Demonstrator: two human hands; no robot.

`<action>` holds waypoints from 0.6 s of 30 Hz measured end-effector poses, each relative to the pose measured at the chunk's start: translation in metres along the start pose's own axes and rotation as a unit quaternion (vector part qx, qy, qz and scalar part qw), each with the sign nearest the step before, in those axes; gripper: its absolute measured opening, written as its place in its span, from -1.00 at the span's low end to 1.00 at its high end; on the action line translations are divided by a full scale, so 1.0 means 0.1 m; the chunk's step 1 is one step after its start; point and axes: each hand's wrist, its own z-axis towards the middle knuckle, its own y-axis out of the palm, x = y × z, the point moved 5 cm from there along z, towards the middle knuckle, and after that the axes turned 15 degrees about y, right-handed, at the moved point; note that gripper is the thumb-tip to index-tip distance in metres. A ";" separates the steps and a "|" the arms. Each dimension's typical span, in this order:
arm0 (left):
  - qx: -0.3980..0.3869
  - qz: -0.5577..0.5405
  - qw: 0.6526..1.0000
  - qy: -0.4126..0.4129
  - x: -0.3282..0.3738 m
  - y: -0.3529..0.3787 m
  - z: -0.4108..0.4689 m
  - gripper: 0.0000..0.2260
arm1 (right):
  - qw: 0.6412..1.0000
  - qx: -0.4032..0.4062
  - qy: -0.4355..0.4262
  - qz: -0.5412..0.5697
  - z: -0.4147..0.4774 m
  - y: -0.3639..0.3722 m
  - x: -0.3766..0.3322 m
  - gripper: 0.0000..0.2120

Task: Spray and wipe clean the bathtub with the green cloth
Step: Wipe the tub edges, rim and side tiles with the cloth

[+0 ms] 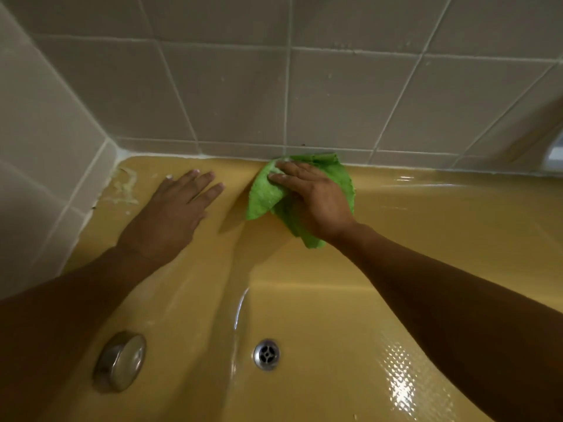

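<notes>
The fingers (289, 172) of the right hand (316, 202) are lying nearly straight on the cloth (265, 193), spread a little and pressing it flat rather than curling round it. The cloth is sitting bunched under the palm on the far rim of the tub (426, 208). Its top edge is touching the seam where the rim is meeting the wall (243, 95), so no room is showing beyond it. One fold is sticking out left of the fingertips and another is hanging below the wrist, down the inner slope.

The left hand (173, 214) is resting flat on the same rim, its fingers (204, 181) straight, slightly fanned and holding nothing. It is lying just beside the cloth, with a narrow strip of bare rim between them. Further left, pale residue (125, 187) is sitting in the corner where the two tiled walls are meeting.

To the right of the cloth the rim is running on, open and glossy, along the wall. Below both hands the slope is dropping to the tub floor, where the drain (267, 354) is lying between the forearms and a round metal knob (120, 360) is sitting on the end wall to its left.
</notes>
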 end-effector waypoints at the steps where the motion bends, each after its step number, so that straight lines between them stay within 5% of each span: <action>1: -0.009 -0.002 1.000 -0.019 0.02 0.01 -0.09 -0.49 | 1.000 -0.008 -0.004 0.006 0.02 -0.04 0.01 -0.49; 7: -0.120 -0.072 0.982 -0.125 0.01 -0.16 -0.36 -0.12 | 0.998 -0.033 -0.012 -0.049 0.05 -0.05 -0.07 -0.52; 14: -0.224 -0.068 0.962 -0.140 0.07 -0.22 -0.82 -0.10 | 0.974 -0.170 -0.073 -0.129 0.26 0.29 -0.59 -0.42; 18: -0.199 -0.076 0.957 -0.196 0.18 -0.26 -0.75 -0.01 | 0.973 -0.171 -0.076 -0.137 0.39 0.46 -0.79 -0.36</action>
